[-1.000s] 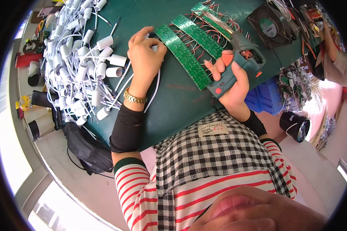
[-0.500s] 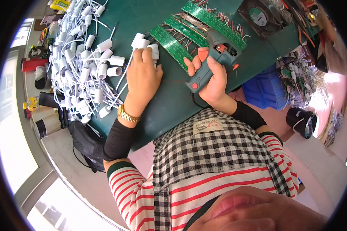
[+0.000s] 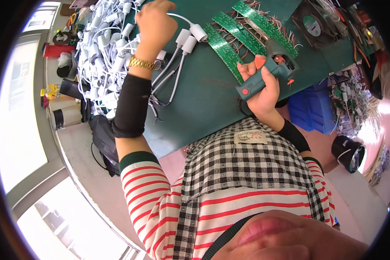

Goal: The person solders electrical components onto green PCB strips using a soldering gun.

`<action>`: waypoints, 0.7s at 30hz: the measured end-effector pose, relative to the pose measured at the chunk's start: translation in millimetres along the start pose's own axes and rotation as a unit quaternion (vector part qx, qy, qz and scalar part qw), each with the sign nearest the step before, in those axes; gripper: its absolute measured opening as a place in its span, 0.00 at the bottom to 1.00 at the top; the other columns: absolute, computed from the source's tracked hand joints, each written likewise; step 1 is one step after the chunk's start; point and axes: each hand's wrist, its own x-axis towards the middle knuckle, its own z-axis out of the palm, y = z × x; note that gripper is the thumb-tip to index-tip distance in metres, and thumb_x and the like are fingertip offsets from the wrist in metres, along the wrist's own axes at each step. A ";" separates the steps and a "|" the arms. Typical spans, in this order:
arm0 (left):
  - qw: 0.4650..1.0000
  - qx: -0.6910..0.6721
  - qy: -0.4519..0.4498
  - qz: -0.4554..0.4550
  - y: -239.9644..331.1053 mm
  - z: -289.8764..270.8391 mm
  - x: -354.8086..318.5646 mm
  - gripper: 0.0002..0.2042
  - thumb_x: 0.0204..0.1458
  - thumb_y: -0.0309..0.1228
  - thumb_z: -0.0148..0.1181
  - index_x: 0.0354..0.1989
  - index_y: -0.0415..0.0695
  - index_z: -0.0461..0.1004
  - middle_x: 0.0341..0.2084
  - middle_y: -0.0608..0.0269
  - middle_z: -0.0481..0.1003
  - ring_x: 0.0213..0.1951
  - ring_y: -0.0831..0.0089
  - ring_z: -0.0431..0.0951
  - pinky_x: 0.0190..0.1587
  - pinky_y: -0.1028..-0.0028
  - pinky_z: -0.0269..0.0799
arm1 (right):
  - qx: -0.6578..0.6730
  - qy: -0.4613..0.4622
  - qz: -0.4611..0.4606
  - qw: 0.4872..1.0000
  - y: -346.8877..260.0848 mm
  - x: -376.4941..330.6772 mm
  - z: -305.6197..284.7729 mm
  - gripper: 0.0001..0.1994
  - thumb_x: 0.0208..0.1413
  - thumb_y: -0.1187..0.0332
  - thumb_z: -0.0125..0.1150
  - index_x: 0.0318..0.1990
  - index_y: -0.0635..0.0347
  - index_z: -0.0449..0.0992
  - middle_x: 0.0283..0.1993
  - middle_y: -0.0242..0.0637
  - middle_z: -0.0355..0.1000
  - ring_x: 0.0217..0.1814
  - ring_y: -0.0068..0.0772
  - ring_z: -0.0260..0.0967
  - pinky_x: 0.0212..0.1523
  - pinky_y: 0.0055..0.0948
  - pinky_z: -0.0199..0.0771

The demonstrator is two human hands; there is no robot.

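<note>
My right hand grips a teal and orange soldering gun, thumb along its body. The gun's tip points up-left over green circuit boards, which lie in rows with thin wires sticking out. My left hand, with a gold watch at the wrist, is at the right edge of a heap of white lamp sockets. Its fingers are curled, partly hidden, where the white cable of one lamp socket meets them. Beside that one, two more lamp sockets lie with their cables running toward me.
A black fan stands at the far right of the green table. Beyond the right edge are blue bins, a pile of wired parts and a black bucket. A black bag sits at lower left.
My left hand has let go of the sockets it held and moved up and away to the heap. Those sockets now lie on the table. The soldering gun stays in my right hand; the view has shifted.
</note>
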 end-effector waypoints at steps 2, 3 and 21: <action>0.999 -0.024 -0.014 -0.016 -25.1 -11.2 -2.6 0.12 0.40 0.27 0.55 0.37 0.42 0.74 0.32 0.58 0.76 0.38 0.58 0.74 0.38 0.64 0.69 | -0.006 0.002 -0.007 1.000 -0.7 0.0 -0.1 0.16 0.60 0.66 0.44 0.52 0.64 0.63 0.34 0.37 0.61 0.44 0.39 0.65 0.63 0.46 0.58; 0.990 -0.095 -0.090 -0.053 -44.0 -31.9 -13.5 0.14 0.41 0.29 0.56 0.39 0.41 0.73 0.34 0.55 0.76 0.41 0.56 0.74 0.41 0.64 0.69 | -0.018 -0.016 0.003 1.000 -3.5 -0.6 3.4 0.16 0.60 0.65 0.44 0.52 0.64 0.63 0.34 0.37 0.61 0.44 0.38 0.65 0.63 0.46 0.57; 0.913 -0.362 -0.060 -0.179 27.7 -148.1 -6.3 0.15 0.62 0.35 0.39 0.44 0.38 0.70 0.28 0.64 0.72 0.29 0.80 0.69 0.29 0.81 0.63 | -0.047 -0.007 0.018 0.999 -14.6 2.9 -12.4 0.17 0.58 0.61 0.45 0.52 0.59 0.63 0.33 0.36 0.62 0.37 0.34 0.63 0.52 0.44 0.63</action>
